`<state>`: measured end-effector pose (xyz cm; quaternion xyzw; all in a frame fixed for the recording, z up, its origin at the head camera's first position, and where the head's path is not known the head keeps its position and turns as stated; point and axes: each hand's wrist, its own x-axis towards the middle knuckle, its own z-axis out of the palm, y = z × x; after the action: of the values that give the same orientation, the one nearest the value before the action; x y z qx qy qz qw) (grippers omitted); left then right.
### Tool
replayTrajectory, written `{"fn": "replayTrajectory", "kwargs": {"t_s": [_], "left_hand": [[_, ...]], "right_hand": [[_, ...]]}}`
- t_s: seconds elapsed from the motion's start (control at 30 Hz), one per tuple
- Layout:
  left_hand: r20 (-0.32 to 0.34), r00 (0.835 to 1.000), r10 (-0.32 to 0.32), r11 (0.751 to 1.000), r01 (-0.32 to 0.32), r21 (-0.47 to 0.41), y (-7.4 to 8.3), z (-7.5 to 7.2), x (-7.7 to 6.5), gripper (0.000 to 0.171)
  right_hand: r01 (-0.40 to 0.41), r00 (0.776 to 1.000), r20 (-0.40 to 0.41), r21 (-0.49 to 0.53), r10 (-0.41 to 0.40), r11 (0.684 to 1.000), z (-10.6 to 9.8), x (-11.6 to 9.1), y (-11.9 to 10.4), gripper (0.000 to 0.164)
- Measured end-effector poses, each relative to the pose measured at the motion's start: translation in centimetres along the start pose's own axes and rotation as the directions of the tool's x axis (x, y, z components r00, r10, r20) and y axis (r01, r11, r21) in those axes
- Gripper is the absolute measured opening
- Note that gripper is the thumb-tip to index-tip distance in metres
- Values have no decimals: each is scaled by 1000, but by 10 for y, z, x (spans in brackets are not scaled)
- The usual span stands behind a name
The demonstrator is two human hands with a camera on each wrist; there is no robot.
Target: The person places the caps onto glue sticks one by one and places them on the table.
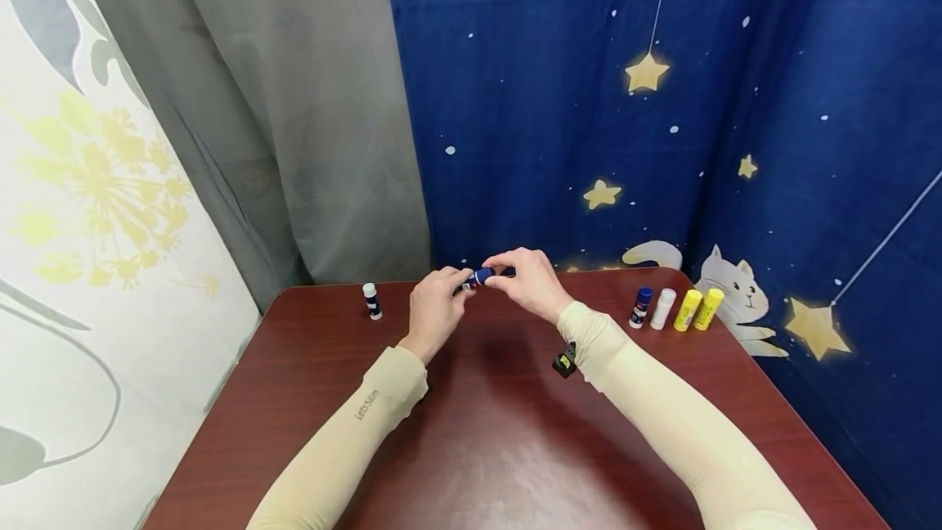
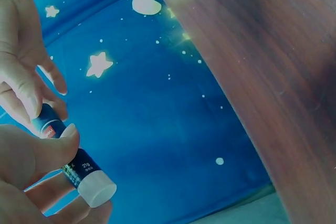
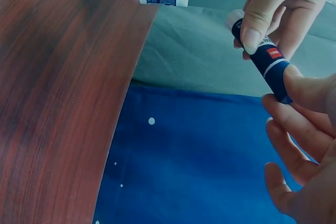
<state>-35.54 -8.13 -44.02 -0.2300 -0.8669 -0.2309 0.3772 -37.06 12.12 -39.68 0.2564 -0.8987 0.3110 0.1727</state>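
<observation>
A dark blue glue stick (image 1: pixel 480 277) with a red label is held at a slant between both hands, above the far part of the table. My left hand (image 1: pixel 434 305) grips its body between thumb and fingers, and the white base (image 2: pixel 98 188) pokes out beyond them in the left wrist view. At the other end, my right hand (image 1: pixel 536 285) pinches the blue cap (image 3: pixel 279 80) between thumb and index finger; its other fingers are loosely spread. A white band shows beside the cap. Left of the hands, another glue stick (image 1: pixel 372 302), blue with a white top, stands upright.
On the right of the brown table (image 1: pixel 471 448) stand a blue glue stick (image 1: pixel 640 308), a white one (image 1: pixel 663 309) and two yellow ones (image 1: pixel 688 311) in a row. Behind the far edge hang a grey curtain (image 1: pixel 338 105) and a blue star-patterned curtain (image 1: pixel 530 121).
</observation>
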Motion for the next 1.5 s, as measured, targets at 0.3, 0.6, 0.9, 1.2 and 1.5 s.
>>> {"fn": "replayTrajectory", "kwargs": {"t_s": [0.3, 0.6, 0.9, 1.2, 1.5], "left_hand": [[-30, 997, 73, 996, -71, 51, 9, 2, -3, 31], [-26, 995, 96, 989, -92, 115, 10, -2, -10, 25], [-91, 993, 75, 996, -71, 48, 4, -17, -7, 35], [-51, 998, -32, 998, 29, -54, -9, -26, -12, 51], [6, 994, -112, 993, 112, -43, -24, -38, -25, 51]], "right_hand": [[86, 996, -16, -18, -87, 996, -1, -5, 2, 21], [165, 985, -58, -12, -165, 986, 9, -7, 2, 19], [175, 981, -93, 63, -169, 983, 0, 1, -11, 23], [173, 984, -49, 45, -170, 984, -10, 8, -17, 24], [199, 977, -73, -35, -201, 979, -35, 13, -11, 23]]}}
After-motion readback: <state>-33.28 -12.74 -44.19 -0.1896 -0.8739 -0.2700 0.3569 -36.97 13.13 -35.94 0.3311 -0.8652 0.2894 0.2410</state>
